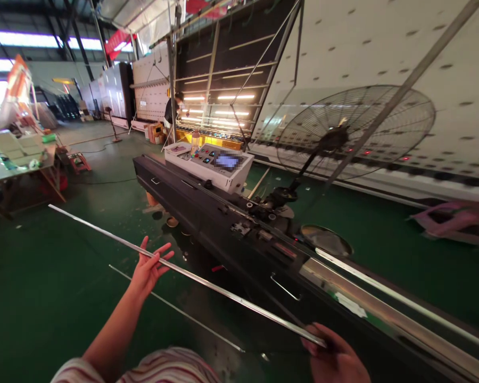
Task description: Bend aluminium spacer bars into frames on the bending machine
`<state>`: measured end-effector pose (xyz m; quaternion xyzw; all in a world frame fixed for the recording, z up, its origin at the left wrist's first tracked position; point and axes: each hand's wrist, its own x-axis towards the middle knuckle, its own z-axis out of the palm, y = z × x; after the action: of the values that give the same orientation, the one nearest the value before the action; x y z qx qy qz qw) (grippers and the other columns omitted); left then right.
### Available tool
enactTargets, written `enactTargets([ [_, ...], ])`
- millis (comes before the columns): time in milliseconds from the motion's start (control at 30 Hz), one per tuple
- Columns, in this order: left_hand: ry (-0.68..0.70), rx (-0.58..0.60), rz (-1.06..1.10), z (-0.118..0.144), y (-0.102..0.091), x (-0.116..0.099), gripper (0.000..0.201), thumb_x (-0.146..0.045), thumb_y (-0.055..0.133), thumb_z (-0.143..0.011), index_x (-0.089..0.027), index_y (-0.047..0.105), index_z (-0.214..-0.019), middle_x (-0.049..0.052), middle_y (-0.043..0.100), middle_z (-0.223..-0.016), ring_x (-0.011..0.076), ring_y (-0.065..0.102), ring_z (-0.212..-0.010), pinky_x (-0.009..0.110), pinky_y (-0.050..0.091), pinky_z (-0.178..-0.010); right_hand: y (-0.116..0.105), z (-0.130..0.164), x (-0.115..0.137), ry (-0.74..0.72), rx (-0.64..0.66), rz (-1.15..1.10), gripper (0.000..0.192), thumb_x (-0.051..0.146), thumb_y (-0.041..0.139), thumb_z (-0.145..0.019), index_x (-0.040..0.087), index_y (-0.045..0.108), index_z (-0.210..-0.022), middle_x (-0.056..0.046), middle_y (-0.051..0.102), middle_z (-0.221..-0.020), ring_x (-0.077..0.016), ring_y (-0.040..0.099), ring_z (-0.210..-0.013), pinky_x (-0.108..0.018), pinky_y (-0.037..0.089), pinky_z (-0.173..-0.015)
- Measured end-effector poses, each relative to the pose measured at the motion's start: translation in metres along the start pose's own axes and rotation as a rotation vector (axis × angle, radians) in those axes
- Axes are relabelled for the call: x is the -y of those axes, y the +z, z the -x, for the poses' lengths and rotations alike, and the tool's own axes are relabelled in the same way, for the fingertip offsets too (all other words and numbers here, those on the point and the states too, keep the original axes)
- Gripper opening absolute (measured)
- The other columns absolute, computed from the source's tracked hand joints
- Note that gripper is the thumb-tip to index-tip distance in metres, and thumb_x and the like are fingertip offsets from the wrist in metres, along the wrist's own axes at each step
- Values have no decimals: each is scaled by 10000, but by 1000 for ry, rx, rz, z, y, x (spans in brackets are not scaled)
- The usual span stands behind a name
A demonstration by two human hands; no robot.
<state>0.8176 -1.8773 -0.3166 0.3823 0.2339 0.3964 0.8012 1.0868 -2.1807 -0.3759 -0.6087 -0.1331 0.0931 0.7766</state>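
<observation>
A long, thin, silvery metal strip runs slantwise in front of me, its far end up at the left. My left hand supports it left of its middle, with the thumb against the strip and the other fingers spread. Close to the near end, my right hand is closed around the strip; part of its fingers is dark and blurred. Just beyond the strip stands a long black machine bed. Below it, a second thin rod lies low near the floor.
A white control box with a screen sits behind the machine bed. Light metal profiles lie along its right part. A large fan stands behind, near a pink stool. A person is farther back. A work table stands left.
</observation>
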Motion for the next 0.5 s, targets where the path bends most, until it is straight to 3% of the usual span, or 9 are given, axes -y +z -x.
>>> enactTargets([
  [167, 16, -3, 37, 4, 18, -1, 794, -205, 644, -913, -423, 177, -1518, 103, 631, -1367, 252, 661, -1196, 320, 625, -796, -14, 5, 27, -73, -37, 19, 410, 601, 842, -607, 263, 743, -816, -82, 695, -810, -218, 638, -666, -357, 531, -529],
  [367, 13, -32, 80, 3, 37, 3, 714, -159, 607, -910, -337, 263, -1509, 131, 599, -1407, 269, 621, -1256, 275, 629, -728, -25, -3, 37, -87, -90, -9, 400, 488, 885, -581, 196, 735, -808, -77, 693, -824, -182, 606, -634, -294, 467, -492],
  [433, -15, -27, 85, 3, 47, 6, 630, -161, 589, -908, -270, 349, -1480, 145, 568, -1442, 276, 581, -1306, 295, 633, -768, -28, -13, 45, -120, -102, -92, 436, 556, 858, -597, 182, 732, -784, -79, 674, -781, -169, 581, -619, -279, 434, -478],
  [500, -33, -14, 61, 7, 64, 13, 523, -208, 573, -907, -205, 461, -1418, 152, 555, -1455, 289, 520, -1368, 377, 618, -909, -36, -23, 59, -136, -65, -205, 525, 677, 792, -625, 177, 739, -777, -76, 650, -739, -150, 548, -604, -262, 405, -469],
])
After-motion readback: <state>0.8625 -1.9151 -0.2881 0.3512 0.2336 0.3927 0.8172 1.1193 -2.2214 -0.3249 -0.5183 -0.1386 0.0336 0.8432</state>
